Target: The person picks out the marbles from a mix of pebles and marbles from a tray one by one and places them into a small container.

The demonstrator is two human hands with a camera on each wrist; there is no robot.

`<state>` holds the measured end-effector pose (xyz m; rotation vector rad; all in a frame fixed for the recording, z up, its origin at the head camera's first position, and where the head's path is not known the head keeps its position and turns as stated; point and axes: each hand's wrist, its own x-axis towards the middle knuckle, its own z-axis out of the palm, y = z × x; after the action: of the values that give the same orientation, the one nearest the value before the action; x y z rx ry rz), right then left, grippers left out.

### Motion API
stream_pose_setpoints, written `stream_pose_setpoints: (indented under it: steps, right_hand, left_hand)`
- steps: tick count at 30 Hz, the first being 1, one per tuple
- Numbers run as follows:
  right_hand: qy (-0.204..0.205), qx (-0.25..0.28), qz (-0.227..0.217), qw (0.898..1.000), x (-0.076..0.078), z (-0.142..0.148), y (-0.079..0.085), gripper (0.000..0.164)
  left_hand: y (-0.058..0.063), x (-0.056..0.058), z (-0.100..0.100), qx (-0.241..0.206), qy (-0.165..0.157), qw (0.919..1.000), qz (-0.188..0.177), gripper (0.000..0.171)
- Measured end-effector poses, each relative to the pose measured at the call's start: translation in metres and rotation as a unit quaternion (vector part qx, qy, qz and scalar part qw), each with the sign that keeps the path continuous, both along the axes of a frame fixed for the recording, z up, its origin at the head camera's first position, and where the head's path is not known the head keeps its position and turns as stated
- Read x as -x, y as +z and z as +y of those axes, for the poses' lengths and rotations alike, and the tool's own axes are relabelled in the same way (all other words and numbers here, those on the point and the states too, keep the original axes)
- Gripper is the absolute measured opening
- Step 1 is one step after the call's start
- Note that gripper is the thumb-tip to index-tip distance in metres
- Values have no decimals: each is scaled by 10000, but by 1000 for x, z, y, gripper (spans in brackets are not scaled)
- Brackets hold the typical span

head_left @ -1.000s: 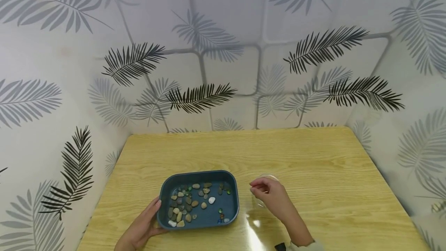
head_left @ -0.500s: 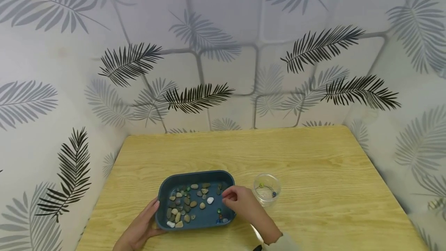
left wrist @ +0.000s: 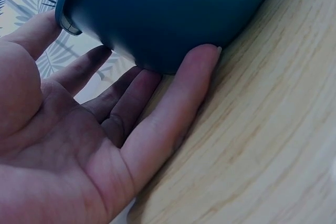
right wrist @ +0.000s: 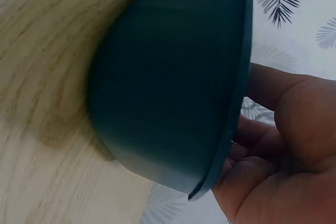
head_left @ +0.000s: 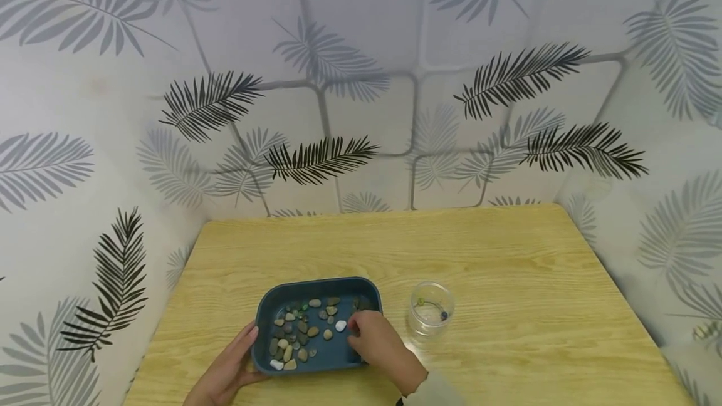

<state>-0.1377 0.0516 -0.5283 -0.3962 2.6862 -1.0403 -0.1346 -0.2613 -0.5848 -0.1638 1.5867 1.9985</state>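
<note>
A dark blue rectangular basin (head_left: 329,359) sits on the table, holding several pebbles (head_left: 302,326), a white stone (head_left: 341,326) and small green glass marbles (head_left: 305,307). My left hand (head_left: 228,362) grips its left end, thumb at the rim; in the left wrist view the other fingers (left wrist: 176,98) lie against the outer wall and lower edge. My right hand (head_left: 379,343) reaches over the right rim, fingers bent down inside. In the right wrist view the basin wall (right wrist: 168,77) hides its fingertips, so I cannot tell whether they pinch anything.
Right of the basin stands a clear round plastic cup (head_left: 430,309) with a yellow-green marble (head_left: 420,302) and a blue marble (head_left: 444,316) inside. The wood-grain table (head_left: 507,255) meets a leaf-patterned wall covering (head_left: 372,111) at the back and sides.
My right hand has moved left from over the clear cup into the basin's right side, and the cup now shows. The left hand keeps its grip on the basin.
</note>
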Motion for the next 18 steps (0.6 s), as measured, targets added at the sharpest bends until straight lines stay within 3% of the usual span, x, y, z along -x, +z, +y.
stream_pose_setpoints:
  steps: [8, 12, 18]
  right_hand:
    - [-5, -666, 176, 9976, 0, -8, -1, 3]
    - [-53, -1194, 527, 9914, -2, -14, -5, 9]
    - [-273, -1760, 844, 9804, -1, -21, -16, 4]
  left_hand:
    - [-1, 0, 0, -58, -98, 9999, 65, 64]
    - [-1, 0, -1, -78, -101, 9999, 38, 64]
    - [-1, 4, 0, -30, -69, 9999, -108, 66]
